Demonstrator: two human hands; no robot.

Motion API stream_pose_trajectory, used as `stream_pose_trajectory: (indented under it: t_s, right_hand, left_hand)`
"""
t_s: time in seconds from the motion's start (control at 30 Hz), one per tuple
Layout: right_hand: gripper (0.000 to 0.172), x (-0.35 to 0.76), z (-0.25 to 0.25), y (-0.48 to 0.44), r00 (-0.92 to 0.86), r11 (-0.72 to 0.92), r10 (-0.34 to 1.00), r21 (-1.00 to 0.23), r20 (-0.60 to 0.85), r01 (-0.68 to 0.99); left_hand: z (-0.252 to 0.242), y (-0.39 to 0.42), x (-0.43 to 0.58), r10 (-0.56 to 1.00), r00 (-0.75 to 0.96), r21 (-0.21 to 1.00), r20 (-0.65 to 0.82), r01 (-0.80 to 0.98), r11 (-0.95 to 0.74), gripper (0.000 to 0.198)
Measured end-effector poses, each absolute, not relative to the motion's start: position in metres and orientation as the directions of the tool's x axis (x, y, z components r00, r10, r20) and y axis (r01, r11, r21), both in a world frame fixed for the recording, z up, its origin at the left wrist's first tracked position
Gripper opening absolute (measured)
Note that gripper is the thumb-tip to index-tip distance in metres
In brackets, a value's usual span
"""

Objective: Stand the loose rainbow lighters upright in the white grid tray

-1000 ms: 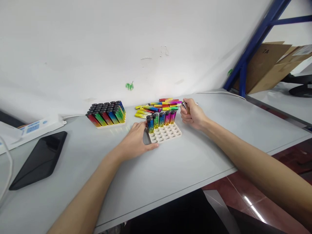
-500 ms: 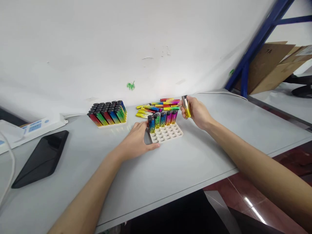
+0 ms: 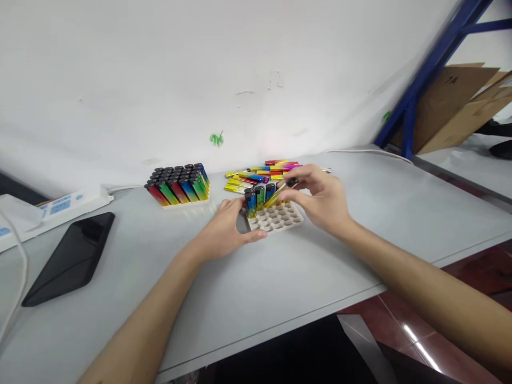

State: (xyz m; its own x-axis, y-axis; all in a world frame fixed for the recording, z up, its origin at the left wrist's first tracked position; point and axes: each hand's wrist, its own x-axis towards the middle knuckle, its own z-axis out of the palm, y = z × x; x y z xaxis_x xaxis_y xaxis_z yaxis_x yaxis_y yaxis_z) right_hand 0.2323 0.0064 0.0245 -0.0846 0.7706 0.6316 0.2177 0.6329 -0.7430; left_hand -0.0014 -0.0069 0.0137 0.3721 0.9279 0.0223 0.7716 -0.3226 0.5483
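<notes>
My right hand (image 3: 326, 200) pinches a gold-yellow lighter (image 3: 275, 197) by its dark top end. The lighter is tilted, its lower end over the white holed tray (image 3: 282, 217). My left hand (image 3: 224, 229) grips the tray's left side, thumb along the front edge and fingers behind. Several lighters stand upright in the tray: a blue one (image 3: 250, 207) at the left corner and a green one (image 3: 260, 198) in the back row. My right hand hides the right part of that row. A loose pile of shiny coloured lighters (image 3: 242, 181) lies behind the tray.
To the left, a second tray packed with upright lighters (image 3: 180, 186) stands near the wall. A black phone (image 3: 70, 258) and a white power strip (image 3: 60, 205) lie further left. A white cable (image 3: 368, 152) runs along the wall; cardboard boxes (image 3: 452, 112) stand beyond a blue frame (image 3: 412, 101).
My right hand has moved left and down from the tray's right side, bringing the lighter over the tray and tilting it. My left hand still holds the tray.
</notes>
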Motion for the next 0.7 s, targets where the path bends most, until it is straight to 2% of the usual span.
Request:
stream_pose_trajectory:
  t_s: [0.2, 0.4, 0.57, 0.7]
  right_hand:
    - [0.015, 0.219, 0.005, 0.008, -0.322, 0.672, 0.740, -0.621, 0.590, 0.404]
    - [0.016, 0.217, 0.000, 0.016, -0.338, 0.756, 0.633, -0.463, 0.696, 0.462]
    - [0.026, 0.214, -0.001, 0.017, -0.280, 0.662, 0.737, -0.571, 0.615, 0.485]
    - [0.024, 0.213, -0.001, 0.016, -0.267, 0.643, 0.760, -0.625, 0.593, 0.443]
  left_hand:
    - [0.006, -0.002, 0.007, 0.938, 0.314, 0.558, 0.145, 0.757, -0.340, 0.045]
    - [0.004, 0.002, 0.017, 0.959, 0.231, 0.526, 0.163, 0.802, -0.283, 0.031]
    - [0.002, 0.004, 0.020, 0.962, 0.201, 0.518, 0.187, 0.812, -0.270, 0.026]
    - [0.001, 0.004, 0.019, 0.963, 0.198, 0.517, 0.183, 0.814, -0.266, 0.028]
